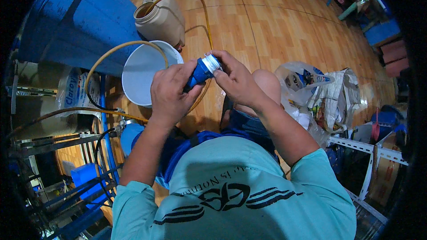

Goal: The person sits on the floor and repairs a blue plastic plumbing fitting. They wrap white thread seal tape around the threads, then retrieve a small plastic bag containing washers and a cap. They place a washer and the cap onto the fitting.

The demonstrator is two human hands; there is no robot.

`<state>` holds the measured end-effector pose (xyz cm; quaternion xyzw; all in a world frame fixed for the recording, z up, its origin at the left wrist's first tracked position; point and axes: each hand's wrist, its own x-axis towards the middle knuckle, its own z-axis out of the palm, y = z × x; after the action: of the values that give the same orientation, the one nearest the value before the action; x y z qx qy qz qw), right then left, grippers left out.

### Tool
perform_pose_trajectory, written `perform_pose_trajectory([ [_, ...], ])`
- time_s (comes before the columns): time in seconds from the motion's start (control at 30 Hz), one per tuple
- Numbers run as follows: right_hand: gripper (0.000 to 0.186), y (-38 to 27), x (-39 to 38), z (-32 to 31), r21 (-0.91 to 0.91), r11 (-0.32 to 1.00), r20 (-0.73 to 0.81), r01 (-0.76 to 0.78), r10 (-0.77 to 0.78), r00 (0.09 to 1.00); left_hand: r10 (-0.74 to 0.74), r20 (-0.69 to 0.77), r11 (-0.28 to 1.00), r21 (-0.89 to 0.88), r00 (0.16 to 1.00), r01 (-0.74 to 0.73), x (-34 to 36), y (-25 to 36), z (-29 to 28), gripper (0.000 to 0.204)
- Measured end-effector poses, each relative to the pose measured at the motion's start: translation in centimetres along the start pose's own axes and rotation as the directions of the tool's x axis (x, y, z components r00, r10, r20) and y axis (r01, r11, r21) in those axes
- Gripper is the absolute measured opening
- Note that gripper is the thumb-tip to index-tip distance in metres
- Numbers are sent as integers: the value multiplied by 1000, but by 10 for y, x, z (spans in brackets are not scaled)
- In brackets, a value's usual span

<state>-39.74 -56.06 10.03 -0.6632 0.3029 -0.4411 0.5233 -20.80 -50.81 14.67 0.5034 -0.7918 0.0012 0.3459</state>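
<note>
Here, I see the bare left hand (171, 88) closed around a blue plastic cylindrical fitting (198, 76) near a white plastic bucket (137, 76), apparently bracing it while the right hand (239, 80) pinches its white ridged end (211, 63).

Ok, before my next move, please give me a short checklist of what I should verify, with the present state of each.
1. Left hand gripping the blue fitting: ok.
2. Right hand at its white threaded end: ok.
3. White threads free of damage: cannot tell, too small.
4. Yellow hose in the beige jug's mouth: ok.
5. Pale hose ending inside the white bucket: cannot tell, left hand hides it.
</note>
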Motion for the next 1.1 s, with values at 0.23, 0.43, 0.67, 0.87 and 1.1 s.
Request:
perform_pose_trajectory([
  [0.23,38,-23,-11,-16,138,986,102,-89,76,992,155,26,975,157,988,-157,6,3,-6,64],
  [0.43,39,-27,-10,-18,217,976,120,-25,-1,993,-7,-262,995,-102,965,-20,10,-4,-1,76],
  [0.67,34,-23,-11,-28,-5,990,93,142,-141,986,-331,686,-169,-718,648,675,-10,-29,-1,60],
  [0.87,34,-15,-3,-28,38,982,55,-186,184,981,-236,119,619,-747,965,243,-16,-15,17,49],
  [1.1,29,-25,13,-39,205,820,273,-534,476,836,251,28,949,-202,968,-240,-11,-8,0,32],
])
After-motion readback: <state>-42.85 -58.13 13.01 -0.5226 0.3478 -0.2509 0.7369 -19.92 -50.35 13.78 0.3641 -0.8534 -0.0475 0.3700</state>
